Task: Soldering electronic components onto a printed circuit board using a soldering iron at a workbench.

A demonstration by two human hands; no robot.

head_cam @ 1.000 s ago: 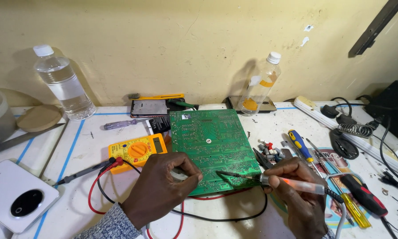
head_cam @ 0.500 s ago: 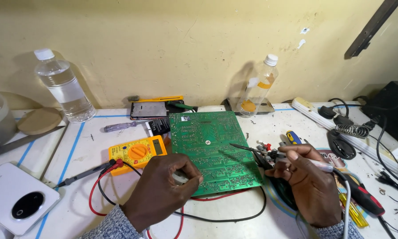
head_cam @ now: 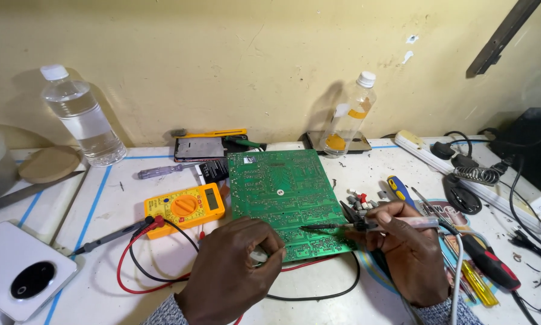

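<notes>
On the white worktable (head_cam: 354, 301) with blue tape lines, a green circuit board (head_cam: 282, 198) lies flat, solder side up, long axis running away from the person toward the yellow wall. Left of it, just beside, sits a yellow multimeter (head_cam: 185, 207) with red and black leads (head_cam: 135, 265) looping along the near edge. Behind: a clear water bottle (head_cam: 80, 117) far left, a second plastic bottle (head_cam: 350, 117) with yellowish liquid right of centre, dark phone-like slabs between them. Right side clutter: screwdrivers, a coil stand, a white power strip. Left hand (head_cam: 231, 274) curls closed at the board's near edge, fingers pinched on something small and pale, probably solder wire, cannot tell for sure. Right hand (head_cam: 403, 247) is clenched pen-style around a soldering iron (head_cam: 348, 226); its shaft lies nearly horizontal, tip pointing left, reaching over the board's near-right corner, and looks to be touching or just above it. Key relation: the iron tip sits to the right of the left fingertips, near but apart, both over the board's near strip; the right hand is closer to the tip's spot.
</notes>
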